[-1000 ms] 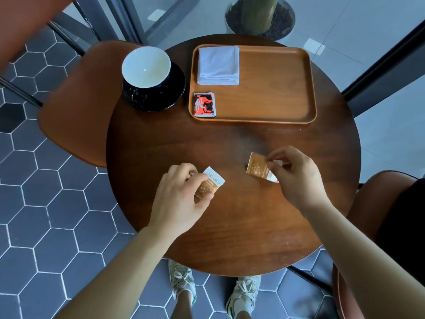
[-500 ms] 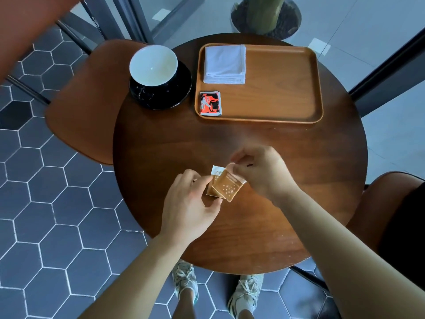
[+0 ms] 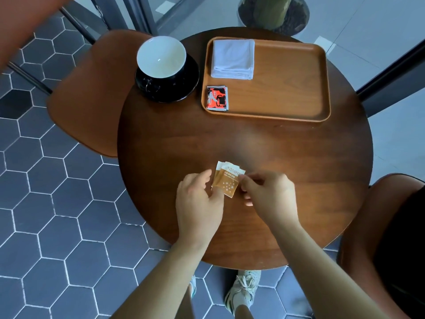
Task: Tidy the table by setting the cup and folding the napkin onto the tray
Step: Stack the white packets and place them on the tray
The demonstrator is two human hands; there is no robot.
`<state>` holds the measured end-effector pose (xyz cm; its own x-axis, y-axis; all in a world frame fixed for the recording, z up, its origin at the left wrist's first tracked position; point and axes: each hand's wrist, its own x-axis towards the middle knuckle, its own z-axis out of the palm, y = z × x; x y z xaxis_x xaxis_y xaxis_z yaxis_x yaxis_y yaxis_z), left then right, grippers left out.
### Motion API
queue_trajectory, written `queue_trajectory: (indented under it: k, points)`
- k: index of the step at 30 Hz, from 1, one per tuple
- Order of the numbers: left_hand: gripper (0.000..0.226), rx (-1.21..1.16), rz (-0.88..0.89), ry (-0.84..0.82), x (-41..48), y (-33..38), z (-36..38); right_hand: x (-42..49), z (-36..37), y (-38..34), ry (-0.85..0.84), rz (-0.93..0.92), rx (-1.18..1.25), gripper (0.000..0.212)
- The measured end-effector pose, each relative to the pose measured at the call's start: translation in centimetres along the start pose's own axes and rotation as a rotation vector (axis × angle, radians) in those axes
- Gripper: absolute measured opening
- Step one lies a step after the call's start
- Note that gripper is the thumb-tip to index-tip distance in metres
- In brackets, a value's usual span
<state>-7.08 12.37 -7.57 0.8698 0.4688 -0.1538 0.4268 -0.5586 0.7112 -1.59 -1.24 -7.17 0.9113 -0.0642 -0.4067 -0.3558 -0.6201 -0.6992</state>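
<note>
A white cup [image 3: 161, 56] stands on a black saucer [image 3: 167, 90] at the table's far left, outside the wooden tray [image 3: 287, 97]. A folded white napkin [image 3: 232, 59] lies in the tray's far left corner, with a red and black packet [image 3: 217, 98] in front of it. Near the table's front, two orange and white sachets [image 3: 226, 180] are stacked together. My left hand [image 3: 199, 203] pinches their left edge and my right hand [image 3: 268, 196] pinches the right edge of the top one.
The round dark wooden table [image 3: 287, 153] has a brown chair [image 3: 92, 100] at its left and another chair [image 3: 358, 226] at its right. A potted plant [image 3: 273, 12] stands behind the table. Below lies a grey hexagon-tiled floor with my shoes [image 3: 243, 288].
My right hand carried its sachet leftward and laid it over the one in my left hand. The two sachets, apart a second ago, now sit stacked between both hands.
</note>
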Motion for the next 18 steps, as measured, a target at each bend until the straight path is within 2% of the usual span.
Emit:
queue_trajectory:
  k: [3, 9, 18]
  points:
    - [0.033, -0.092, -0.064, -0.005, 0.1, 1.1, 0.1, -0.2, 1.0, -0.8, 0.013, -0.015, -0.021, 0.011]
    - [0.036, -0.298, -0.3, -0.019, 0.7, 1.5, 0.0, 0.1, 1.4, -1.5, 0.028, -0.03, -0.102, 0.01]
    - [0.035, -0.361, -0.371, -0.009, 1.1, 1.5, 0.1, 0.2, 1.7, -1.1, -0.009, 0.067, 0.056, 0.014]
